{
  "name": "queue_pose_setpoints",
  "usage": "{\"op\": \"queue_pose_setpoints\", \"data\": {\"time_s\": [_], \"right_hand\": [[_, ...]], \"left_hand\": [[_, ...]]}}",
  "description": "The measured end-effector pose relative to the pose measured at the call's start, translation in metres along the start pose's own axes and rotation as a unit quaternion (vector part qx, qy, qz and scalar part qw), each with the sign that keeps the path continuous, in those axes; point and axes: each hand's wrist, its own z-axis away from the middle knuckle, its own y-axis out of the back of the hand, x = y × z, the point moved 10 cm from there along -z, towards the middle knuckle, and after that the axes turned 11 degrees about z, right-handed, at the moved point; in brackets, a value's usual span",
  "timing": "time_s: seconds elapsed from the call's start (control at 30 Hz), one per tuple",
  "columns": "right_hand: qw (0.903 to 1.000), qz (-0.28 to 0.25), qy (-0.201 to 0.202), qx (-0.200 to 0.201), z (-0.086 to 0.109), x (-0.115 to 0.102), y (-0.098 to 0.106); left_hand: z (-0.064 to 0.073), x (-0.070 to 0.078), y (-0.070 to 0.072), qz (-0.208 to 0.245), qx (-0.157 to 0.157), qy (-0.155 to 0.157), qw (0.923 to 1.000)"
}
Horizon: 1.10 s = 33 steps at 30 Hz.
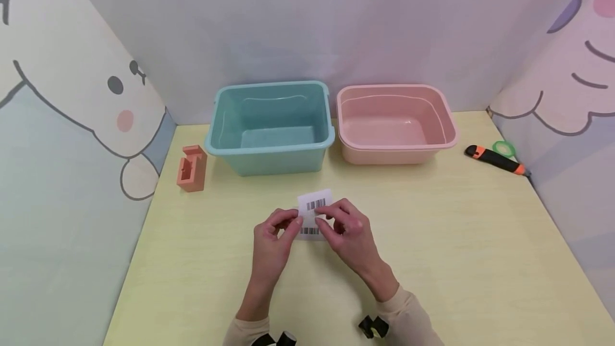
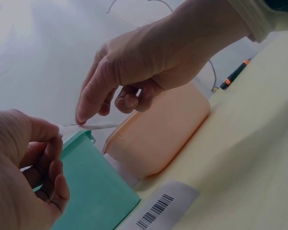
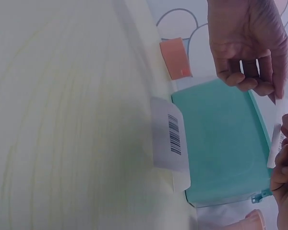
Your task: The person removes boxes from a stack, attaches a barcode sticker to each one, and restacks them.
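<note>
A strip of white barcode labels [image 1: 314, 198] lies between both hands above the table, its front end hanging down toward it. My left hand [image 1: 271, 239] pinches the strip's left edge between thumb and index finger. From the right, my right hand [image 1: 353, 234] has its curled thumb and index fingertips at the face of the strip, close together near the upper barcode. The hanging label [image 2: 158, 211] shows its barcode in the left wrist view. In the right wrist view, the right hand's fingers [image 3: 284, 167] are partly cut off by the frame edge.
A teal bin [image 1: 276, 162] and a pink bin [image 1: 394, 156] stand side by side at the table's back. An orange-pink block-shaped holder [image 1: 194, 172] is at the left. A utility knife [image 1: 497, 160] and a green tape roll [image 1: 504, 148] lie at the right.
</note>
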Motion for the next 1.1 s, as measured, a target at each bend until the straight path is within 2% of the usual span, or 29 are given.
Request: {"op": "queue_pose_setpoints", "data": {"time_s": [0.17, 0.33, 0.47, 0.63, 0.97, 1.1], "right_hand": [[0.9989, -0.005, -0.035, 0.031, -0.001, 0.018, 0.005], [0.9941, -0.044, -0.084, 0.053, -0.001, 0.039, 0.008], [0.9853, -0.091, -0.137, 0.046, 0.000, 0.053, 0.006], [0.9715, -0.142, -0.189, 0.010, 0.003, 0.062, -0.002], [0.9590, -0.192, -0.208, -0.016, 0.003, 0.062, -0.012], [0.9564, -0.203, -0.208, -0.025, -0.001, 0.063, -0.019]], "left_hand": [[0.000, 0.004, 0.008, 0.010, 0.009, -0.011, 0.9999], [-0.001, 0.008, 0.013, 0.020, 0.007, -0.021, 0.9996], [-0.002, 0.008, 0.015, 0.022, 0.007, -0.025, 0.9994], [-0.002, 0.007, 0.016, 0.025, 0.007, -0.025, 0.9994], [-0.005, 0.003, 0.021, 0.031, 0.011, -0.021, 0.9992], [-0.010, -0.002, 0.026, 0.024, 0.019, -0.023, 0.9993]]}}
